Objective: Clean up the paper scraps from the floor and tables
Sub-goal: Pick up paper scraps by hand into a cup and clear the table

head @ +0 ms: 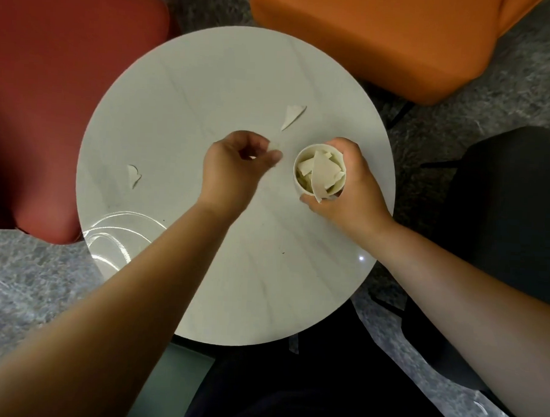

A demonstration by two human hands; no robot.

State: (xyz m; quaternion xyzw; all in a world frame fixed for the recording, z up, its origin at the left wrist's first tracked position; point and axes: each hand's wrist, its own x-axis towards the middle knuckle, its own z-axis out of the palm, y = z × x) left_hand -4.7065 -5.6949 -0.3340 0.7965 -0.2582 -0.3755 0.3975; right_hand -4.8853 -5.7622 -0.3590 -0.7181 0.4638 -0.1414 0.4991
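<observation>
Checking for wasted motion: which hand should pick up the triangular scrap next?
Left. The left hand is nearer the triangular scrap, though pinching a small scrap; the right hand holds the cup.

pinched scrap point(275, 146) blurred, cup point(300, 181) half hidden

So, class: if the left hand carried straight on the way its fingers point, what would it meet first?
Probably the white paper cup stuffed with scraps, gripped by the right hand. The left hand, pinching a small white scrap, points that way; relative height is unclear.
</observation>
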